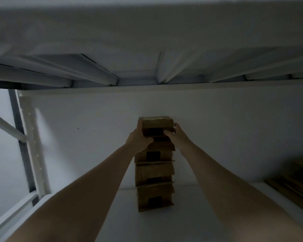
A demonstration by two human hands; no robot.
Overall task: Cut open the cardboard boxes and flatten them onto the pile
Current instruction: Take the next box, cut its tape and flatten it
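Brown cardboard in the middle of the head view: a stack of brown cardboard boxes [154, 173] rises from the lower middle of the frame to its centre, its long axis running straight up the picture. It stands on a white shelf board [94, 215] in front of a white back wall [234, 128]. Each box lies long side across the frame, left to right, with a dark rectangular patch on the near face. Two bare arms reach in from the bottom edge. The left hand [138, 139] wraps the left end of the top box [157, 124], thumb curled onto the near face. The right hand [176, 135] grips the right end, thumb on the front too. At the lower right edge lies a pile of flat brown cardboard sheets [294, 187], dim and blurred. A white metal shelf upright [31, 145] stands at left, and a pale ribbed shelf underside [112, 70] spans the top.
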